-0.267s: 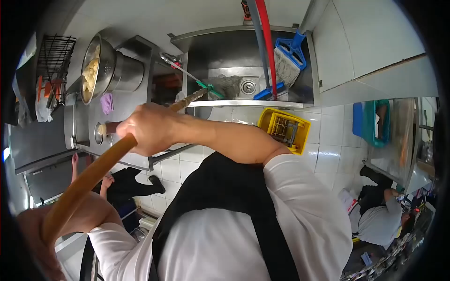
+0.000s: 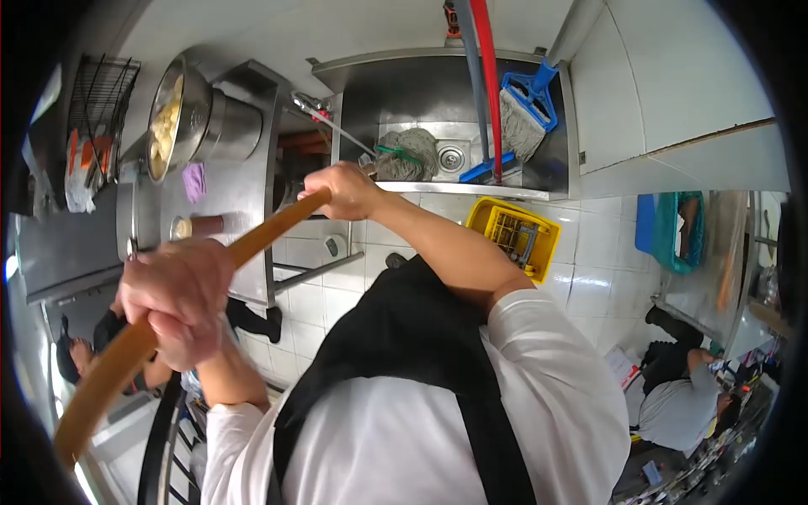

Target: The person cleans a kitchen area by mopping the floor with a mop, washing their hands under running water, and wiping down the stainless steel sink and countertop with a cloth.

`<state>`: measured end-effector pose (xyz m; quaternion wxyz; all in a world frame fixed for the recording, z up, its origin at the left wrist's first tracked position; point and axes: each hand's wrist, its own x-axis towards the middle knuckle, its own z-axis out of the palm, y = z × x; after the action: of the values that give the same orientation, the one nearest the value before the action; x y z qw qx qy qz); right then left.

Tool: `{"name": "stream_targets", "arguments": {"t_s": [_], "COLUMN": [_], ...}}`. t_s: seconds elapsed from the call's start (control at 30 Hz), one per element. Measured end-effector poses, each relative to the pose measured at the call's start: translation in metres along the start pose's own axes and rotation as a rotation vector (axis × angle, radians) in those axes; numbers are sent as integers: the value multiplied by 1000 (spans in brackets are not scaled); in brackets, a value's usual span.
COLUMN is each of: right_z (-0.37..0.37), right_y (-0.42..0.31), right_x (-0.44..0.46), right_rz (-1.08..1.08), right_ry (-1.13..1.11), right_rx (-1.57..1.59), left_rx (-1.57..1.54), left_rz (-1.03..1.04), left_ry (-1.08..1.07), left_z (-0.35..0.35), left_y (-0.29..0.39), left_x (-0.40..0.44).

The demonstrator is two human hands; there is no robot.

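A mop with a long wooden handle (image 2: 273,225) slants from the lower left to the steel sink (image 2: 463,187). Its grey string head (image 2: 418,145), with a green clamp (image 2: 400,154), lies in the basin beside the drain. My right hand (image 2: 341,190) is closed around the handle just in front of the sink's edge. Higher up the handle, nearer my body, my left hand (image 2: 178,295) grips it too, slightly blurred. A blue-framed mop (image 2: 526,105), a red pole (image 2: 488,84) and a grey pole (image 2: 473,80) lean in the sink's right part.
A yellow mop bucket (image 2: 513,236) stands on the tiled floor before the sink. To the left, a steel counter (image 2: 236,181) bears a colander (image 2: 179,118), a pot and a purple cloth (image 2: 194,182). Other people are at the lower left (image 2: 84,349) and lower right (image 2: 677,400).
Both my hands have moved up and right toward the sink, along with the handle. The mop's strings now lie bunched around the green clamp, left of the drain.
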<state>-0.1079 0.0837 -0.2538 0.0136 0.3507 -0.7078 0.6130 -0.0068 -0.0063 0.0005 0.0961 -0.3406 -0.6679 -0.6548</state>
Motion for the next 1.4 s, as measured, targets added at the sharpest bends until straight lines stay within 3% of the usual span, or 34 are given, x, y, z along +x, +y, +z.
{"name": "stream_targets", "arguments": {"t_s": [0.03, 0.1, 0.13, 0.17, 0.23, 0.3, 0.4, 0.47, 0.5, 0.6, 0.7, 0.73, 0.83, 0.9, 0.93, 0.97, 1.0, 1.03, 1.17, 1.23, 1.3, 1.4], "right_z": [4, 6, -3, -8, -14, -22, -12, -7, -2, 1, -8, -12, -22, -19, -14, -11, -2, -6, 0, -13, -10, -20], "right_y": [-13, -44, -77, -105, -141, -150, -78, 6, 26, -8, -65, -97, -144, -119, -97, -58, -13, 16, 6, -36, -72, -100], "right_x": [-3, 8, 15, 20, 24, 25, 21, -1, -5, -14, 15, 18, 19, 17, 16, 12, 1, -9, -2, 11, 19, 14], "right_rz": [8, -145, -187, -188, -211, -207, -279, -34, -43, -57, -191, -240, -181, -230, -258, -271, -106, 22, -17, -123, -226, -211], "right_ry": [-17, -88, -107, -115, -77, -87, -6, 14, 43, -32, -112, -69, -89, -29, -2, 29, 75, 82, 22, -68, -71, -225], "right_rx": [-1, 60, 27, 56, 83, 120, 97, 91, -23, 11, 23, 121, 110, 138, 152, 117, 212, 35, 48, 17, 136, 111], "left_rx": [48, 559, 84, -64, -145, -149, -31, 15, 39, 106, 297, 205, -489, -115, 509, 549, 576, 16, 103, 192, -30, -247], "left_rz": [-23, 247, 170, 185, 236, 209, 108, 24, -16, -35, 208, 248, 269, 340, 403, 322, 234, 11, -50, 131, 249, 274], "left_ry": [43, -113, -390, -475, -437, -371, -219, -86, -31, 104, -287, -425, -385, -414, -442, -311, -183, 74, 92, -167, -463, -722], "left_z": [-5, -37, -49, -52, -44, -34, -19, -2, 3, -2, -46, -54, -67, -69, -52, -28, -5, 14, 6, -30, -52, -46], "left_y": [14, 63, 89, 114, 136, 118, 34, -9, -20, 3, 79, 111, 158, 148, 118, 69, 20, -24, 2, 49, 90, 81], "left_x": [-3, 3, 19, 31, 41, 38, 14, -2, -7, -19, 12, 23, 34, 32, 29, 19, 9, -6, -13, 7, 35, 45]}}
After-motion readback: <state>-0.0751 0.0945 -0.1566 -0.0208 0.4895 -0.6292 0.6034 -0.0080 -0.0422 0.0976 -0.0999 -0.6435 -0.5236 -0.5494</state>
